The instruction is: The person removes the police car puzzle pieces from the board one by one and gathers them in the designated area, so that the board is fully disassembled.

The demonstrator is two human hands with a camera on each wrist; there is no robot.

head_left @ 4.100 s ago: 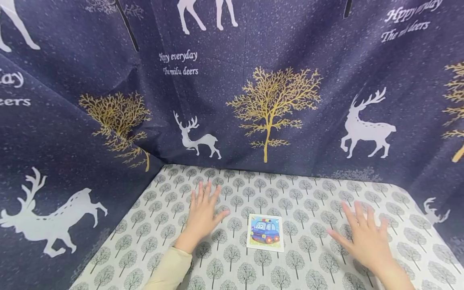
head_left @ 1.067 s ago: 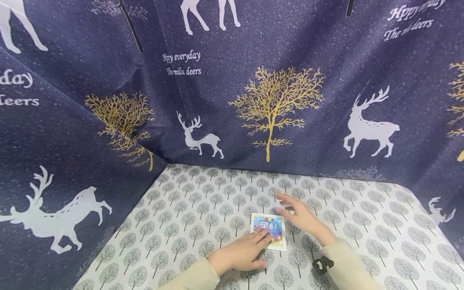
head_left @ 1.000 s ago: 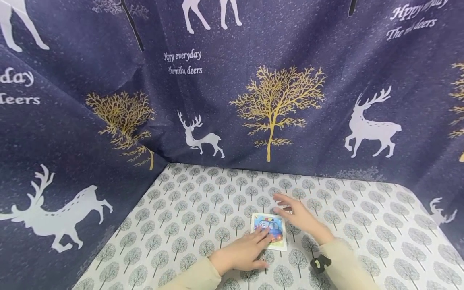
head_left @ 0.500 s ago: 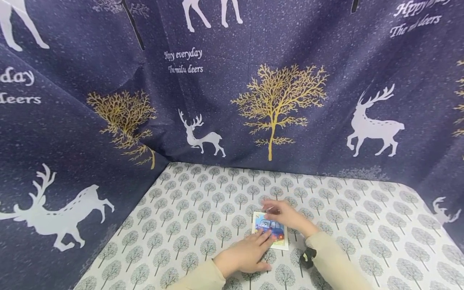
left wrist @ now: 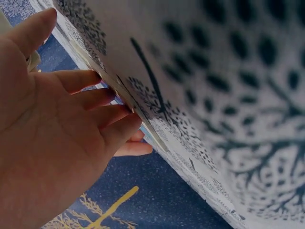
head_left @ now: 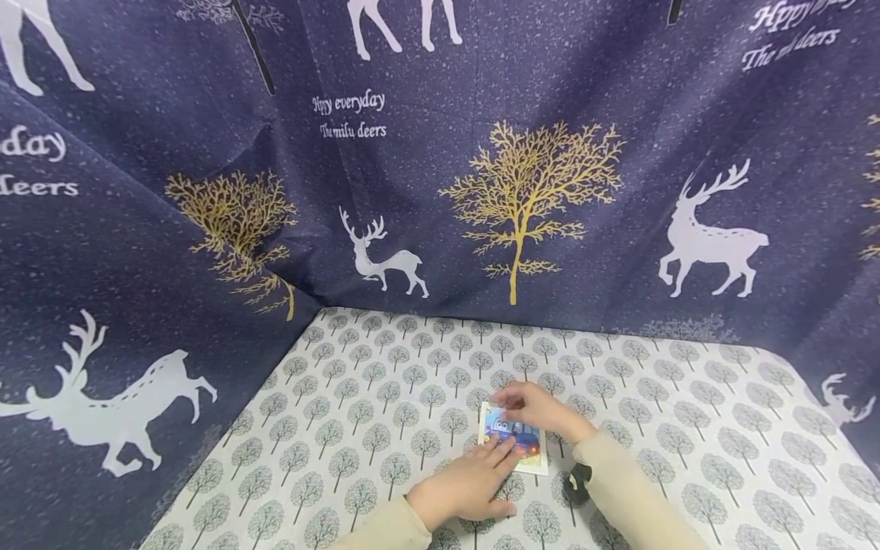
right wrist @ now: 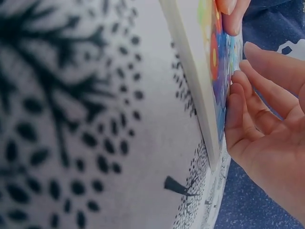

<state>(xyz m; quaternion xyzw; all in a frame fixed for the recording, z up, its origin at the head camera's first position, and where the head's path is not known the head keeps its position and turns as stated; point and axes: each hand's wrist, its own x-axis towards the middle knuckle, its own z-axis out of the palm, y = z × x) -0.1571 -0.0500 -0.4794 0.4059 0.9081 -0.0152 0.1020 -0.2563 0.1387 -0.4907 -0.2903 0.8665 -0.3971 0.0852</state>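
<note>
A small white-framed picture puzzle of a blue cartoon car point(head_left: 532, 462) lies flat on the tree-print cloth. My left hand point(head_left: 470, 481) reaches in from the near left, its fingers extended and resting on the picture's lower left part. Above it my right hand point(head_left: 539, 409) bends over the far edge, thumb over the picture and fingers at the top border. The right wrist view has the puzzle's pale edge point(right wrist: 193, 71) side-on, with the curled right fingers point(right wrist: 236, 107) close against its face; I cannot tell whether they pinch a piece.
The white cloth with grey trees point(head_left: 344, 428) covers the table. A dark blue curtain point(head_left: 426, 176) with white deer and gold trees hangs behind it and along the left. A black band point(head_left: 577, 483) is at the right wrist, below a beige sleeve point(head_left: 629, 489).
Both hands have come from flat on the cloth at either side to the puzzle. Over the last second my right hand has moved left onto its far edge; the left has stayed on the picture.
</note>
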